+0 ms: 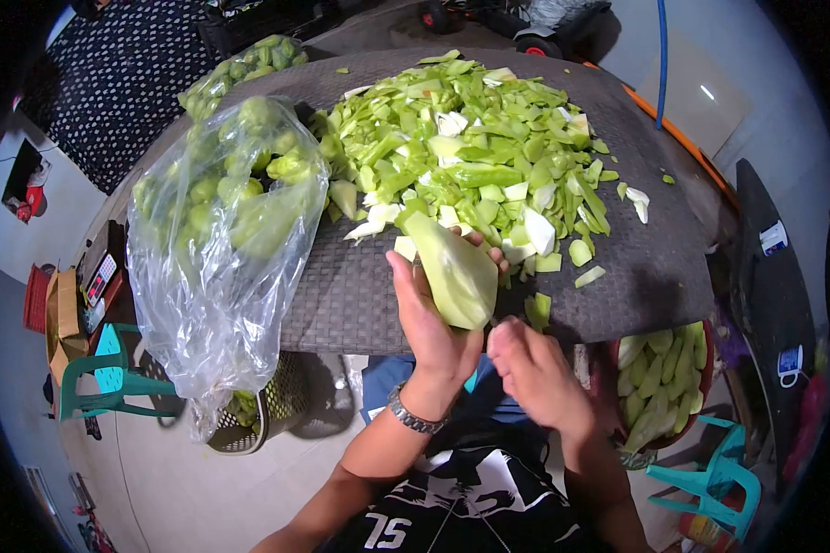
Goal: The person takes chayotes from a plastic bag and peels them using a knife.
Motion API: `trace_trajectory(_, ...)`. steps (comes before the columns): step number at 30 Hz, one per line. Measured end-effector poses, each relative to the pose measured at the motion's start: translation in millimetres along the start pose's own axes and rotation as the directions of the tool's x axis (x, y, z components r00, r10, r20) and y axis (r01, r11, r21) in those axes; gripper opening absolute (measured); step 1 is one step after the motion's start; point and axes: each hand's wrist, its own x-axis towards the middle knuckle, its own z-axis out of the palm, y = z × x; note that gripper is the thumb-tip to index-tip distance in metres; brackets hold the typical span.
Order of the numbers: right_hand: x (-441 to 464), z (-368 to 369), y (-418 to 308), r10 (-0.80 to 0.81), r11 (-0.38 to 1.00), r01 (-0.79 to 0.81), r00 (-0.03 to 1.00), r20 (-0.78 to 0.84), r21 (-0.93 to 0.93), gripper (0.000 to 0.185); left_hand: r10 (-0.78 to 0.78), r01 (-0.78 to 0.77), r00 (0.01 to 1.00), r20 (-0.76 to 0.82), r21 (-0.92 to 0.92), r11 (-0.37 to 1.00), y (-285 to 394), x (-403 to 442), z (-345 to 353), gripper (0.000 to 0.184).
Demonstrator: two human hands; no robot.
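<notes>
My left hand [433, 323], with a metal-link watch on its wrist, is closed round a pale green peeled chayote [456, 276] held above the table's near edge. Just to the right, below the chayote's lower end, my right hand [530, 364] is curled shut; whatever is in its fingers is hidden. Behind both hands spreads a large heap of green peelings and pale scraps [489, 157]. To the left lies a clear plastic bag [226, 249] of unpeeled chayotes [240, 189], its gathered end hanging over the table edge.
The dark woven tabletop [341, 318] has a curved edge. Below right, a basin [707, 355] holds several peeled chayotes [659, 369]. A woven plastic basket [286, 396] stands below left. Teal stools [120, 378] are on both sides. Another bag of chayotes [249, 69] lies at the back left.
</notes>
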Motion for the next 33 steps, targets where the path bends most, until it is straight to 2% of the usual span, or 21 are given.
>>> trace_trajectory(1, 1, -5, 1, 0.149, 0.915, -0.206, 0.972, 0.184, 0.348, 0.061, -0.018, 0.018, 1.0, -0.023, 0.027, 0.999, 2, 2, -2, 0.067)
trace_trajectory(2, 4, -9, -4, 0.099, 0.858, -0.216, 0.96, 0.262, 0.466, 0.07, -0.043, 0.044, 0.998, -0.042, 0.011, 0.999, 6, 4, -4, 0.062)
trace_trajectory(5, 12, -22, -13, 0.071, 0.809, -0.204, 0.965, 0.253, 0.551, 0.079, -0.155, 0.151, 0.988, -0.031, -0.087, 0.985, 15, 8, -13, 0.044)
trace_trajectory(6, 15, -27, -14, 0.056, 0.786, -0.184, 0.972, 0.228, 0.59, 0.079, -0.151, 0.15, 0.989, -0.011, -0.033, 0.988, 17, 10, -17, 0.044)
trace_trajectory(7, 24, -31, -11, 0.01, 0.796, -0.086, 0.992, 0.13, 0.599, 0.081, -0.146, 0.146, 0.989, 0.008, 0.019, 0.989, 18, 12, -20, 0.043)
trace_trajectory(8, 36, -36, -4, 0.026, 0.909, -0.007, 0.999, -0.041, 0.417, 0.081, -0.144, 0.142, 0.989, 0.024, 0.07, 0.987, 19, 12, -22, 0.043)
trace_trajectory(10, 50, -56, 7, 0.173, 0.966, -0.176, 0.984, 0.032, 0.191, 0.08, -0.15, 0.155, 0.988, -0.048, 0.113, 0.982, 25, 8, -18, 0.041)
trace_trajectory(14, 25, -53, -16, 0.079, 0.915, -0.096, 0.995, 0.06, 0.392, 0.076, -0.08, 0.108, 0.992, -0.095, 0.335, 0.936, 24, -3, -14, 0.033)
trace_trajectory(16, 18, -42, -13, 0.051, 0.891, -0.052, 0.999, 0.014, 0.451, 0.048, -0.096, 0.1, 0.995, -0.032, 0.418, 0.903, 18, -2, -12, 0.033)
trace_trajectory(18, 13, -27, 2, 0.044, 0.906, -0.025, 0.998, -0.035, 0.423, 0.045, -0.14, 0.123, 0.99, -0.009, 0.545, 0.829, -4, -10, 3, 0.035)
trace_trajectory(20, 8, -19, 20, 0.081, 0.872, -0.017, 0.991, -0.11, 0.49, 0.048, -0.288, 0.236, 0.958, -0.006, 0.59, 0.772, -21, -21, 5, 0.034)
trace_trajectory(22, -3, -21, 29, 0.087, 0.814, 0.075, 0.965, -0.249, 0.576, 0.048, -0.347, 0.233, 0.936, 0.057, 0.64, 0.732, -28, -24, 12, 0.037)
trace_trajectory(24, -23, -34, 31, 0.182, 0.731, 0.074, 0.937, -0.298, 0.678, 0.047, -0.206, -0.173, 0.933, 0.294, 0.871, 0.459, -33, -14, 0, 0.041)
trace_trajectory(25, -33, -46, 41, 0.224, 0.806, 0.063, 0.888, -0.401, 0.589, 0.051, -0.16, -0.347, 0.899, 0.407, 0.887, 0.305, -24, -7, 3, 0.042)
trace_trajectory(26, -44, -70, 70, 0.174, 0.872, 0.151, 0.793, -0.584, 0.465, 0.05, -0.137, -0.501, 0.845, 0.517, 0.855, 0.138, -13, -1, 7, 0.045)
trace_trajectory(27, -54, -95, 99, 0.113, 0.934, 0.186, 0.655, -0.747, 0.304, 0.049, -0.072, -0.549, 0.834, 0.546, 0.836, -0.016, 1, 4, 12, 0.056)
trace_trajectory(28, -65, -119, 128, 0.049, 0.976, 0.159, 0.494, -0.868, 0.146, 0.048, -0.043, -0.614, 0.779, 0.625, 0.749, -0.249, 13, 16, 5, 0.061)
trace_trajectory(29, -84, -161, 152, 0.033, 0.999, -0.014, 0.403, -0.915, 0.03, 0.048, -0.118, -0.614, 0.767, 0.631, 0.668, -0.421, 29, 27, 2, 0.065)
trace_trajectory(30, -103, -202, 176, 0.016, 0.977, -0.206, 0.307, -0.952, -0.05, 0.049, -0.2, -0.614, 0.765, 0.612, 0.599, -0.514, 44, 34, -3, 0.069)
trace_trajectory(31, -114, -230, 185, 0.12, 0.951, -0.302, 0.171, -0.978, 0.064, 0.05, -0.279, -0.624, 0.767, 0.577, 0.571, -0.534, 53, 44, -16, 0.069)
trace_trajectory(33, -137, -279, 247, -0.023, 0.746, -0.662, 0.087, -0.996, -0.075, 0.051, -0.336, -0.626, 0.777, 0.532, 0.6, -0.498, 67, 49, -29, 0.069)
